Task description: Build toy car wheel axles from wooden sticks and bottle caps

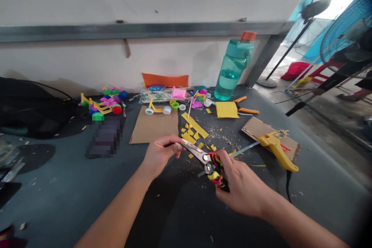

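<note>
Mid-tabletop [168, 213], snips [205, 158] raised, nose toward 10 o'clock. Right hand [242, 182] is wrapped round the handles. Left hand [159, 155] curls at the nose, fingers right on the blades. Can't tell if the left grips anything; its own fingers hide it.

Main risk: nipped fingertip. Cause: fingers at the cutting end, so a mistimed squeeze on the handles bites skin. Second: any small offcut could spring away and get lost in the loose yellow scraps [188, 138] at 11 o'clock from the snips.

Third: glue gun [273, 145] at 3 o'clock, resting on cardboard [251, 127]. Its glue stick [245, 148] points back at the right hand and looks just beside it. Knuckle knocks stick, gun slews. Burn risk if hot; can't tell. Cord [288, 186] at 4 o'clock runs toward the right forearm [302, 217], so it could snag and drag the gun.

Low odds: bottle [229, 71] at 1 o'clock. Tall, part-filled, could topple on a careless long reach.
</note>
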`<move>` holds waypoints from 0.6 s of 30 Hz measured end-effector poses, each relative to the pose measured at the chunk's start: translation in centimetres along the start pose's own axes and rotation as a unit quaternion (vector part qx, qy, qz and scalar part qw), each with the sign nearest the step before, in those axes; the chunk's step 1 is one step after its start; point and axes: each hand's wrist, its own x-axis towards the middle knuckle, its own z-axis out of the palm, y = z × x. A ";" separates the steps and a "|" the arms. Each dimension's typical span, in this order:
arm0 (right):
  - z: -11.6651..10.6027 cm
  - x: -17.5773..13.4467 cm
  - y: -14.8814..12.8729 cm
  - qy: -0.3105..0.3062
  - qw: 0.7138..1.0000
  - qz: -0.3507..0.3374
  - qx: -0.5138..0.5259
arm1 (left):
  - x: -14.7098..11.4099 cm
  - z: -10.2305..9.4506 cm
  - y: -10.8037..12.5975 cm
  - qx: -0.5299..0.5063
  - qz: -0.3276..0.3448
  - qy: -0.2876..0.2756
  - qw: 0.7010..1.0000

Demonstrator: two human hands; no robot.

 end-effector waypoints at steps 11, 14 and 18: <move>0.6 0.3 0.3 0.015 1.000 -0.002 -0.019 | 0.0 0.2 -0.3 -0.029 -0.009 -0.003 1.000; 0.8 0.3 0.2 0.034 0.999 -0.002 -0.031 | 0.0 0.2 -0.4 -0.042 -0.008 -0.002 0.999; 0.8 0.3 0.1 0.040 0.999 -0.009 -0.016 | 0.1 0.2 -0.3 -0.033 -0.009 -0.006 0.999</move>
